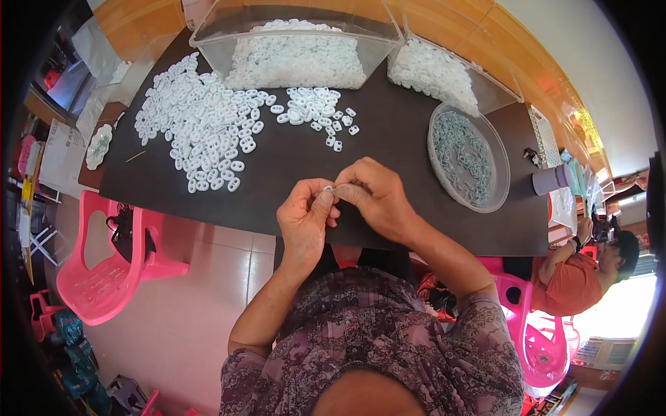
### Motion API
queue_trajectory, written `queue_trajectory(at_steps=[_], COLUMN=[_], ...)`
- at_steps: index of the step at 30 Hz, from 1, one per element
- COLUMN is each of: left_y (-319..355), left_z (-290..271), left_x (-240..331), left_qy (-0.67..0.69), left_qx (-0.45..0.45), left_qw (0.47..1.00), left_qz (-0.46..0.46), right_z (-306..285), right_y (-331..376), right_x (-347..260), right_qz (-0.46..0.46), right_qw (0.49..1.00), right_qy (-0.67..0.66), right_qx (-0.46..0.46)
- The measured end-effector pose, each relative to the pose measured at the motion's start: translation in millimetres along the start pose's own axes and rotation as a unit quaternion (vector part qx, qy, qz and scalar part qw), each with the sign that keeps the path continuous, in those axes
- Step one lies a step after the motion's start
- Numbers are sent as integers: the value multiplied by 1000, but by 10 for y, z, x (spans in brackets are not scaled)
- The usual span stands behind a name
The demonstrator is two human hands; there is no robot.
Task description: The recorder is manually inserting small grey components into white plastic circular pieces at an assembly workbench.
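Close together over the table's near edge, my hands meet fingertip to fingertip. My left hand [305,218] is closed, pinching a small white piece [329,188] between thumb and fingers. The fingers of my right hand [378,197] are also closed in a pinch against it; what they grip is too small to make out. Beyond my hands lies a small heap of white plastic two-hole pieces [312,104]. A larger heap of white two-hole oval pieces [208,125] spreads to the left. On the right, a round clear tub [501,173] holds many thin grey-green metal parts [461,156].
Clear bins of white pieces, one wide bin [208,45] and another bin [503,97], line the far side of the dark table [388,118]. A grey-lilac cup [551,180] stands at right. Pink chairs [104,277] flank me; a person in orange [572,281] sits right.
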State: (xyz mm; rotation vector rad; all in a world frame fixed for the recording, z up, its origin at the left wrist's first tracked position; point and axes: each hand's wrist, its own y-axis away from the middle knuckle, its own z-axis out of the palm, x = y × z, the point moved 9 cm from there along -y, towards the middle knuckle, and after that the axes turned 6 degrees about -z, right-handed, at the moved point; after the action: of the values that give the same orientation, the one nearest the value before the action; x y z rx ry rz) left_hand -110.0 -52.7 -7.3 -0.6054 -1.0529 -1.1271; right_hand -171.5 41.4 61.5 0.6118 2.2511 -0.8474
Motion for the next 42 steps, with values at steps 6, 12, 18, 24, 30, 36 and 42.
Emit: queue_trajectory(at_steps=[6, 12, 18, 24, 30, 36, 42], left_y=[-20, -9, -10, -5, -4, -11, -1], left_z=[-32, -32, -59, -56, -58, -73, -83], left_x=[39, 37, 28, 41, 42, 58, 46], left_qy=[33, 54, 66, 74, 77, 76, 91], left_qx=[5, 8, 1, -2, 2, 4, 3], left_qw=[999, 998, 997, 997, 997, 996, 995], left_qz=[23, 29, 32, 36, 31, 38, 37], right_z=[-508, -387, -153, -292, -150, -157, -124], right_y=[-404, -814, -921, -811, -773, -764, -765], right_x=[622, 770, 697, 754, 734, 716, 724], right_qz=[79, -32, -74, -60, -80, -77, -71], right_qw=[992, 967, 943, 956, 948, 949, 955], right_qy=[52, 240, 322, 286, 308, 306, 285], right_qx=[82, 85, 30, 22, 2, -8, -39])
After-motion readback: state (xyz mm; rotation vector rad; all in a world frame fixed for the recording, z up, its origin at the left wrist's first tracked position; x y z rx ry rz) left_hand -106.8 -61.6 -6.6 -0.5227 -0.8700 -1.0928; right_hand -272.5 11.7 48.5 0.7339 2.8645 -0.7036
